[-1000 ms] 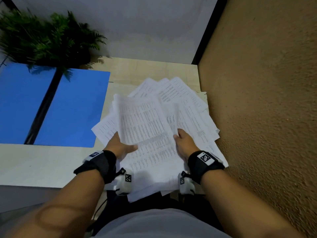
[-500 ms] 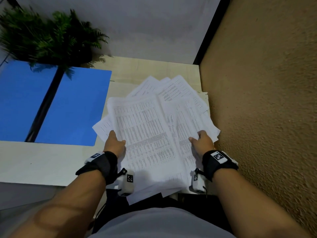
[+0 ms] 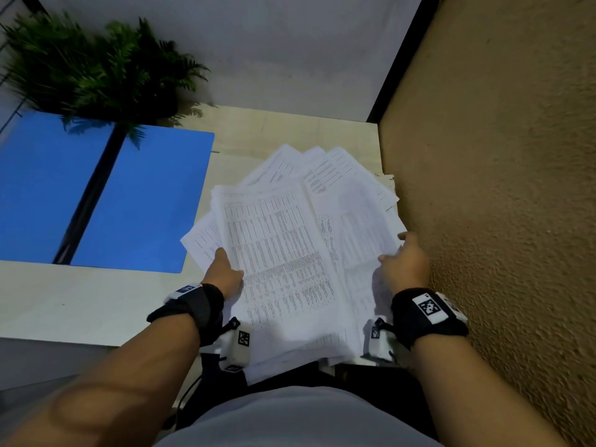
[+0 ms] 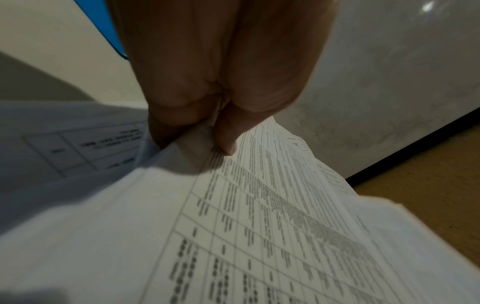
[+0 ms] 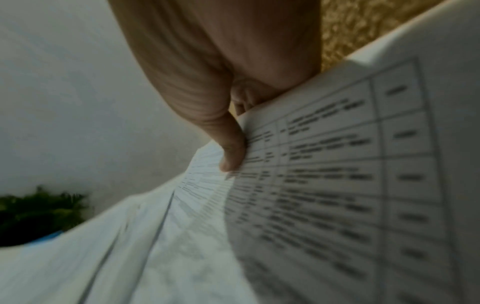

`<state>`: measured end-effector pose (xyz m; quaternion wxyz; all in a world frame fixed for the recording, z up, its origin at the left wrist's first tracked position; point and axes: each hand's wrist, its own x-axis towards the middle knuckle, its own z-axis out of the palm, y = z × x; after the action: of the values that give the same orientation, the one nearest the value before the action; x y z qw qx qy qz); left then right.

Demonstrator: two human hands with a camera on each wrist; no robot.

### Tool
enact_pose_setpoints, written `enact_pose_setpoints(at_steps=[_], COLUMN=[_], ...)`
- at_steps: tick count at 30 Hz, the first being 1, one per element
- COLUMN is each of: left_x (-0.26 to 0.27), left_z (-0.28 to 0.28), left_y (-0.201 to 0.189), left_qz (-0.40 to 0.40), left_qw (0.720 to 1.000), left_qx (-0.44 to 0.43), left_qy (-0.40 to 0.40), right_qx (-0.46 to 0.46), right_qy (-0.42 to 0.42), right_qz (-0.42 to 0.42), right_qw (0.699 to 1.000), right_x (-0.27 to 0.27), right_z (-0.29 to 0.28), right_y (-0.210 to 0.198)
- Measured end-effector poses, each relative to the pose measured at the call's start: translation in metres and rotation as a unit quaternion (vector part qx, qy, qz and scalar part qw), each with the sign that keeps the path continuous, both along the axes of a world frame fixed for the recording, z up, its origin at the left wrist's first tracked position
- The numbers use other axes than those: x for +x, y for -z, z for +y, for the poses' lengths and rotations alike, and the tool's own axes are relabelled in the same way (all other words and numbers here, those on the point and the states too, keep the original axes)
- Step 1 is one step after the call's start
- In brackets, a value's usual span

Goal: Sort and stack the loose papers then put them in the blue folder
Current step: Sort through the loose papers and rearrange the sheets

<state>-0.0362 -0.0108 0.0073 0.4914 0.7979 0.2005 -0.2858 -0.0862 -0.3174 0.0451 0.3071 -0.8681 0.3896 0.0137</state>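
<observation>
A fanned pile of printed papers [image 3: 290, 253] lies on the desk's right end, its near edge hanging over the front. My left hand [image 3: 225, 269] grips the pile's left side, thumb [image 4: 226, 142] on the top sheet [image 4: 259, 226] and fingers under it. At the pile's right edge my right hand [image 3: 403, 262] pinches the sheets [image 5: 324, 164], thumb [image 5: 232, 156] on top. The blue folder [image 3: 106, 198] lies open and flat at the left, a black spine down its middle.
A potted fern [image 3: 96, 69] stands at the back left, overhanging the folder. A rough tan wall [image 3: 500, 188] runs close along the desk's right side, and a white wall [image 3: 274, 50] stands behind. Bare desk surface [image 3: 80, 301] shows in front of the folder.
Both hands slid outward from the middle of the pile to its left and right edges and took hold there. The top sheets shifted slightly left.
</observation>
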Motion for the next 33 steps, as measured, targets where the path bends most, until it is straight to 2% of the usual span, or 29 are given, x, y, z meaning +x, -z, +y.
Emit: enact_pose_setpoints(at_steps=[3, 6, 8, 10, 11, 13, 16, 19, 21, 24, 25, 27, 28, 30, 33], left_x=[0.006, 0.008, 0.01, 0.009, 0.008, 0.005, 0.003, 0.007, 0.004, -0.006, -0.009, -0.009, -0.008, -0.008, -0.009], left_z=[0.007, 0.01, 0.01, 0.01, 0.009, 0.01, 0.008, 0.002, -0.003, -0.009, -0.011, -0.011, -0.009, -0.004, 0.015], left_y=[0.012, 0.019, 0.016, 0.014, 0.015, 0.019, 0.012, 0.004, 0.0, 0.0, 0.001, 0.009, 0.01, 0.008, 0.007], left_qz=[0.032, 0.064, 0.054, 0.032, 0.034, 0.062, 0.048, -0.005, -0.008, 0.058, 0.064, 0.019, -0.009, -0.034, -0.024], left_qw=[0.999, 0.997, 0.998, 0.999, 0.999, 0.998, 0.999, 0.998, 0.999, 0.982, 0.984, 0.998, 1.0, 0.996, 0.988], left_qx=[-0.014, -0.018, 0.031, 0.041, 0.021, -0.023, 0.003, 0.059, 0.024, -0.144, -0.141, -0.043, 0.009, 0.07, 0.109], left_qy=[-0.007, -0.027, -0.026, 0.009, 0.018, 0.014, 0.026, -0.002, -0.033, -0.108, -0.09, -0.033, -0.023, -0.038, -0.111], right_qx=[-0.114, -0.189, -0.2, -0.169, -0.138, -0.054, 0.044, 0.058, 0.058, 0.053, 0.041, 0.031, 0.059, 0.171, 0.31], right_qy=[-0.032, -0.022, 0.009, 0.023, 0.016, -0.005, -0.041, -0.083, -0.118, -0.177, -0.205, -0.245, -0.247, -0.184, 0.005], right_qz=[-0.035, -0.173, -0.28, -0.33, -0.33, -0.274, -0.154, -0.003, 0.05, 0.039, 0.042, 0.054, 0.035, -0.039, -0.127], right_qw=[0.992, 0.966, 0.939, 0.928, 0.934, 0.96, 0.986, 0.995, 0.99, 0.982, 0.977, 0.967, 0.967, 0.967, 0.942], right_x=[0.012, 0.018, 0.017, 0.018, 0.02, 0.022, 0.021, 0.011, 0.005, 0.005, 0.007, 0.012, 0.013, 0.014, 0.017], right_z=[-0.008, -0.005, -0.002, 0.004, 0.009, 0.023, 0.047, 0.063, 0.07, 0.077, 0.078, 0.08, 0.079, 0.076, 0.069], right_y=[-0.045, -0.104, -0.133, -0.144, -0.141, -0.119, -0.056, -0.002, 0.019, 0.03, 0.033, 0.032, 0.032, 0.033, 0.041])
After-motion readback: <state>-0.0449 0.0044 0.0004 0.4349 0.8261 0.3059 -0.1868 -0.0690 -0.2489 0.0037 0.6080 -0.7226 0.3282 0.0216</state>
